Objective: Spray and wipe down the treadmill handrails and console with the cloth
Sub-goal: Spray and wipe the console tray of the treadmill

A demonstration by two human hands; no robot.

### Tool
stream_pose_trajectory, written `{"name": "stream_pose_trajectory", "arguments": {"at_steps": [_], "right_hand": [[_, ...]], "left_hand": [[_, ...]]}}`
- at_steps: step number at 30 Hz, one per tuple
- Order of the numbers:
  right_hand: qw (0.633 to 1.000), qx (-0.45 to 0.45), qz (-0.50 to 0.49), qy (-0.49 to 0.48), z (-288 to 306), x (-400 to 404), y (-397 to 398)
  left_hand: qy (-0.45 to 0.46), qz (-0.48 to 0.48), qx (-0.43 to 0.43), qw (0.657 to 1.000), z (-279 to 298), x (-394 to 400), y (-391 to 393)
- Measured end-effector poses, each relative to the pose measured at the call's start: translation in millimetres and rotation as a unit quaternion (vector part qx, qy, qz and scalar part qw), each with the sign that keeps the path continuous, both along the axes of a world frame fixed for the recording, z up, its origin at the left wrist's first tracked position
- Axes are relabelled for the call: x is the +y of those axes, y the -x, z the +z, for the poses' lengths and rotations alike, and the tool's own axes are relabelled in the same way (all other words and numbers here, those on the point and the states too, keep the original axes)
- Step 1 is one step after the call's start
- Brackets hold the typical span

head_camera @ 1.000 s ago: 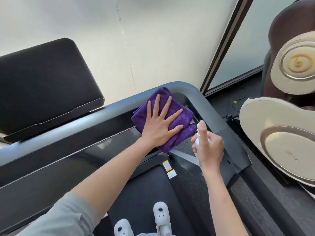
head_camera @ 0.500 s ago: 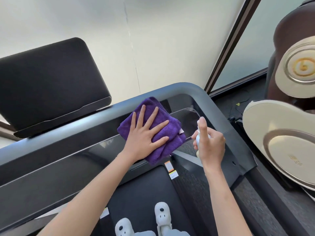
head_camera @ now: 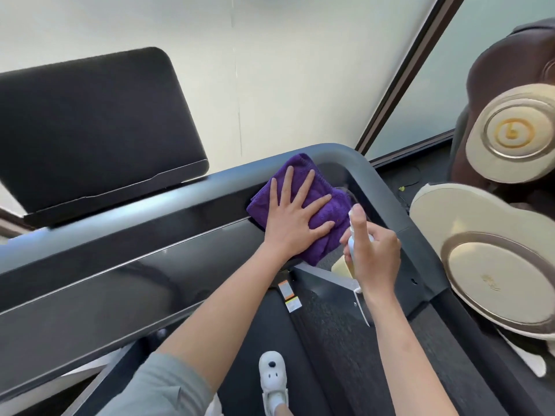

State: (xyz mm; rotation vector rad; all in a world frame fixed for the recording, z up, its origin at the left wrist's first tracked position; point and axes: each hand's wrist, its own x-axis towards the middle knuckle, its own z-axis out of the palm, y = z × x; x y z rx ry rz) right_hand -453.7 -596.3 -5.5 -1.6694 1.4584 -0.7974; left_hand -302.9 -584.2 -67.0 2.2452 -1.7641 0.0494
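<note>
A folded purple cloth (head_camera: 322,193) lies on the glossy black console panel (head_camera: 126,283) near the treadmill's right corner. My left hand (head_camera: 295,219) presses flat on the cloth with fingers spread. Just to its right, my right hand (head_camera: 375,256) grips a small white spray bottle (head_camera: 353,235), with the index finger on top of the nozzle. The grey handrail (head_camera: 378,187) curves around the corner just beyond the cloth and runs down the right side. The dark screen (head_camera: 90,127) stands tilted at the upper left.
A brown massage chair with cream round panels (head_camera: 495,265) stands close on the right of the treadmill. The black belt (head_camera: 324,349) is below, with my white shoe (head_camera: 271,376) on it. A pale wall and a dark window frame (head_camera: 408,70) are behind.
My left hand slid the cloth left along the console, then back up toward the right corner against the handrail. My right hand with the bottle stayed beside it.
</note>
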Motion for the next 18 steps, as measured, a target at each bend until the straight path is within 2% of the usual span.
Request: {"name": "stream_pose_trajectory", "arguments": {"at_steps": [7, 14, 18], "right_hand": [[0.997, 0.016, 0.07, 0.005, 6, 44, -52], [0.988, 0.007, 0.154, 0.024, 19, 98, -110], [0.985, 0.006, 0.169, 0.032, 22, 129, -130]], "left_hand": [[0.022, 0.051, 0.002, 0.998, -4, 113, -57], [-0.005, 0.107, 0.019, 0.994, -1, 199, -90], [-0.03, 0.125, 0.035, 0.991, 2, 246, -108]]}}
